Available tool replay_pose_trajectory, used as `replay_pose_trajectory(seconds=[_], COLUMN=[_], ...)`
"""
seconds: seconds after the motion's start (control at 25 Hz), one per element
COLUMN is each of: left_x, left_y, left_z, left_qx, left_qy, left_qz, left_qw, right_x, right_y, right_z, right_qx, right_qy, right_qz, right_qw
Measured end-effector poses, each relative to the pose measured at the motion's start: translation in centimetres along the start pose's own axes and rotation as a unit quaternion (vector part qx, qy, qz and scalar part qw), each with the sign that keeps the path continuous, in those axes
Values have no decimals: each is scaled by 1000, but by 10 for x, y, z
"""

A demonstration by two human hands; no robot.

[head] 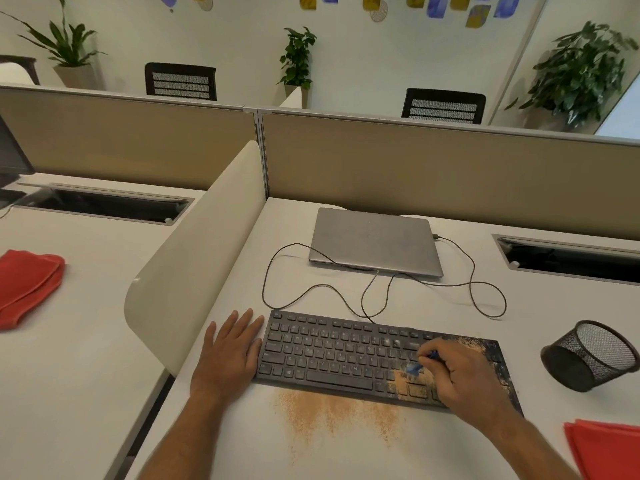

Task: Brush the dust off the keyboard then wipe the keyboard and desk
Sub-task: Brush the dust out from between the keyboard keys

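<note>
While the left hand (231, 351) lies flat at the keyboard's (346, 355) left edge, the right hand (464, 379) pinches a blue brush (417, 366) lower right. Tan dust (339, 415) covers the tabletop (311, 455) below.

Head view, looking down, desk (242, 445) near

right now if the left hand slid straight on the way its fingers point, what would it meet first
The left hand lies flat on the desk beside the keyboard, fingers pointing up and slightly right. Going straight on, it would probably meet the looped cable first, with the laptop farther beyond it; depth is uncertain.
</note>
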State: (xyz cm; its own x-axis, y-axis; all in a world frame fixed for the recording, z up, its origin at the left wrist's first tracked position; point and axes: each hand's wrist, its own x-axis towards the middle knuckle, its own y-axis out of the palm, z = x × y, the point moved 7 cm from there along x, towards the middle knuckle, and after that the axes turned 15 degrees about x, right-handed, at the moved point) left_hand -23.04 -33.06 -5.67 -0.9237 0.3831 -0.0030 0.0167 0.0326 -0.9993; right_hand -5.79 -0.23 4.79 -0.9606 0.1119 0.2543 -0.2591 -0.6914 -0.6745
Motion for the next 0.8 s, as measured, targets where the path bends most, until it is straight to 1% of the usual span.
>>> replay_pose_trajectory(seconds=[0.12, 0.24, 0.28, 0.44, 0.6, 0.64, 0.76, 0.8], left_x=[0, 1, 1, 0, 1, 1, 0, 0], left_y=[0, 1, 1, 1, 1, 1, 1, 1], left_z=[0, 0, 0, 0, 0, 0, 0, 0], left_qx=[0, -4, -4, -2, 2, 3, 5, 4], left_qy=[0, -2, -2, 0, 1, 1, 0, 0], left_qz=[-1, -3, -2, -2, -1, -1, 0, 0], left_qw=[1000, 1000, 1000, 1000, 1000, 1000, 1000, 1000], right_x=[1, 5, 5, 1, 3, 3, -2, -2], right_y=[8, 1, 1, 15, 3, 4, 16, 16], right_z=[3, 6, 7, 7, 7, 7, 9, 9], right_qx=[-5, 25, 28, 11, 33, 27, 10, 15], right_qy=[-18, -23, -25, -30, -30, -34, -52, -50], right_qz=[11, -28, -29, 33, -7, -3, 40, 42], right_qw=[1000, 999, 999, 999, 999, 999, 998, 998])
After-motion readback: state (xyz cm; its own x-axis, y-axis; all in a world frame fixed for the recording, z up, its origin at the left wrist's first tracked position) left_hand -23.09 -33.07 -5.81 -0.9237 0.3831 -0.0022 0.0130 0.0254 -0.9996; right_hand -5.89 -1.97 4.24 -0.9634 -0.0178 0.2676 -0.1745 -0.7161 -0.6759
